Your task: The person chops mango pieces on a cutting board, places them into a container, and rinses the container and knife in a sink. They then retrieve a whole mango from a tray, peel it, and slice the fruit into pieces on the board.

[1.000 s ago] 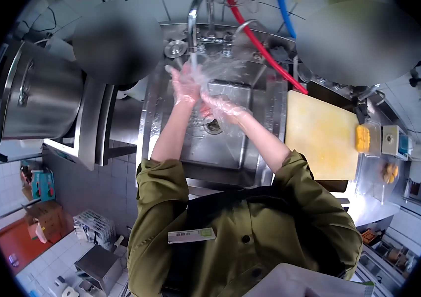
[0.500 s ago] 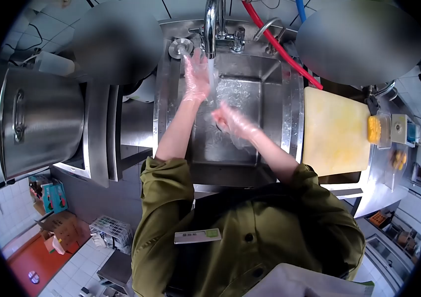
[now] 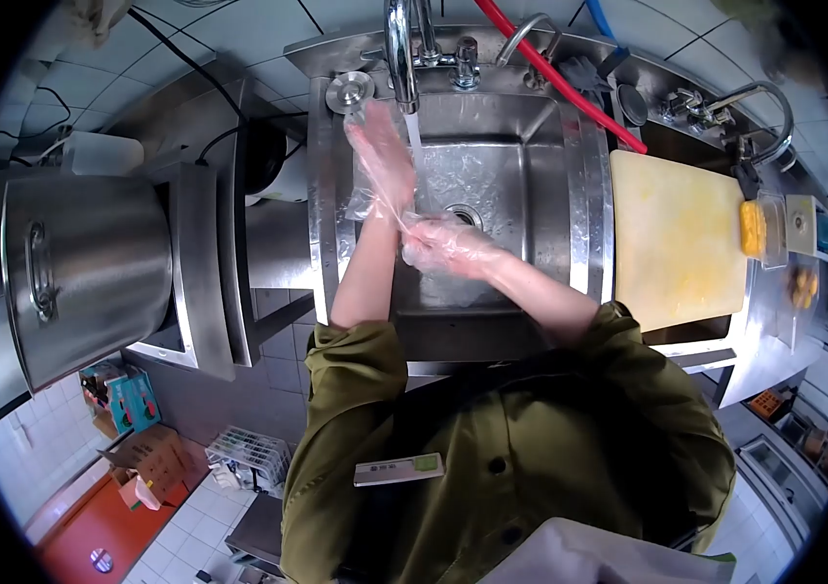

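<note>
My left hand (image 3: 385,161), in a clear plastic glove, reaches up over the sink (image 3: 542,204) with its fingers stretched out. Beside it, water (image 3: 415,141) runs from the tap (image 3: 400,58) into the basin. My right hand (image 3: 448,243), gloved in the same clear plastic, is closed near the left wrist. Its fingers pinch the loose cuff of the left glove (image 3: 375,202), which is pulled out in folds. The drain hole (image 3: 464,215) shows just above the right hand. Wet film clings to both gloves.
A cutting board (image 3: 677,243) lies right of the sink, with a yellow block (image 3: 753,230) in a clear tub beyond it. A red hose (image 3: 570,88) crosses the back right corner. A large steel pot (image 3: 93,273) stands at left. A drain strainer (image 3: 349,91) rests on the back-left ledge.
My right hand has moved left and closed on the left glove's cuff at the wrist. My left hand stays raised beside the water. The view has shifted slightly.
</note>
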The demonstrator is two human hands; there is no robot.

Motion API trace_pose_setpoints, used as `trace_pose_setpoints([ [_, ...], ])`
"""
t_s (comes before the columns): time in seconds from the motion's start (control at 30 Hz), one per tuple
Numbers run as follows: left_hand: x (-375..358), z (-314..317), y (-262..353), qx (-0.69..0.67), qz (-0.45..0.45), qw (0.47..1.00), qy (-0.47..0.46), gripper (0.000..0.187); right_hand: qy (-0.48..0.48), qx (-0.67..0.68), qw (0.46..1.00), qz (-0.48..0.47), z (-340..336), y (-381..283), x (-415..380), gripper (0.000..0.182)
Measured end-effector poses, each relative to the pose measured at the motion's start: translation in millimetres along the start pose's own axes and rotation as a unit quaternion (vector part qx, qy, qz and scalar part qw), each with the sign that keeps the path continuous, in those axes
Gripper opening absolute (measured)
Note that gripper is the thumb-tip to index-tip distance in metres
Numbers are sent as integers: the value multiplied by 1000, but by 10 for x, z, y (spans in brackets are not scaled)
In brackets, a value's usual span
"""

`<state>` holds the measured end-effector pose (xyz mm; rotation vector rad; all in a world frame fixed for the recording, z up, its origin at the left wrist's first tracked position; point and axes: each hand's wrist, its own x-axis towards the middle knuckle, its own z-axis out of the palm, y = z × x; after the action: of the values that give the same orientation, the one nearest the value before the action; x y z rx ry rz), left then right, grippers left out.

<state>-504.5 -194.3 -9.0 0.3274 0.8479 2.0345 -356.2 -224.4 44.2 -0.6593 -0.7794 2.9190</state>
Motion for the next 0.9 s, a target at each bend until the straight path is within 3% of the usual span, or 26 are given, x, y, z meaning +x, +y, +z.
trace_pose_setpoints([
  [0.07,-65,133,162,-188,-86,977,57,85,87,-218,972,23,-229,-41,-15,34],
  [0.13,-35,-72,245,-178,-111,978,-12,74,108,-310,944,-42,-620,-157,70,45],
  [0.2,-61,-145,392,-103,-128,983,-76,71,169,9,982,-81,-774,-184,383,58],
  [0.33,-134,35,299,-162,-206,964,-40,80,148,221,956,-121,-849,-260,620,60],
  [0.37,-108,-36,159,-125,-220,967,-18,77,196,259,932,-160,-992,-215,743,58],
  [0.47,33,-441,-329,-298,-298,895,-146,72,163,289,921,-206,-1055,-222,627,57],
  [0.57,-252,-148,-232,-35,-184,982,36,71,30,327,918,-222,-1256,-107,673,61],
  [0.6,-380,-7,-113,100,-93,991,-7,71,-18,339,914,-222,-1287,-94,707,63],
  [0.67,-403,-482,-265,125,-210,968,64,67,-33,335,918,-209,-1082,-84,809,68],
  [0.73,-628,-221,-80,58,-269,960,48,59,-56,335,919,-203,-936,-9,976,75],
  [0.77,-741,-129,8,25,-297,954,37,55,-5,340,927,-160,-941,20,1063,86],
  [0.87,-922,-405,44,152,-372,915,29,49,-130,334,922,-147,-1018,131,1152,92],
  [0.9,-981,-325,137,160,-357,919,51,39,-28,250,956,-152,-945,122,1114,89],
])
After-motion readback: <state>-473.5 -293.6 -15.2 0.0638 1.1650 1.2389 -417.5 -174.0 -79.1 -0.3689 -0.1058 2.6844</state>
